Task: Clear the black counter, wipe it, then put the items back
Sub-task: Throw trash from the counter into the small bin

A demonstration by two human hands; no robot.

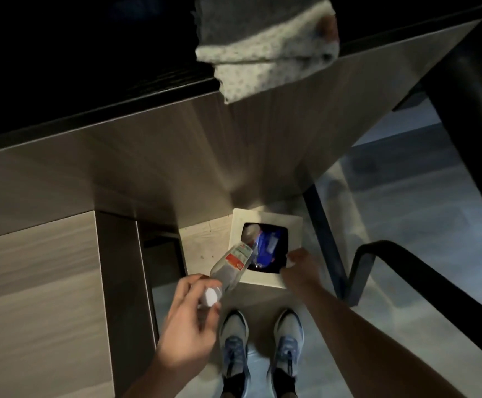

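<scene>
Pale grey floor [392, 225] fills the bottom of the view, and on it stand two sport shoes [234, 349], side by side, toes pointing toward the bin; one is grey-white with blue laces, and the other looks the same.

Just above the shoes, the left hand [188, 331] reaches forward from the lower edge; its fingers are curled around the neck of one plastic bottle [231, 268], near the white cap [210, 296]; the bottle is tilted, its base pointing to the bin opening, and it has a label with red and green. The right hand [301, 265] comes from the lower right with a long bare forearm; it rests on the near right edge of the white bin lid [265, 280]; whether the fingers grip the rim or only touch it, I cannot tell.

One bin [239, 222] stands on the floor against the wood-pattern cabinet front [147, 156]; in its dark square opening some blue packaging [267, 245] is visible.

Farther up, the black counter [61, 53] runs across the top; one folded cloth [262, 50], grey and white with small dots, lies over its front edge and hangs down a little. On the right stands one dark chair frame [406, 268].
</scene>
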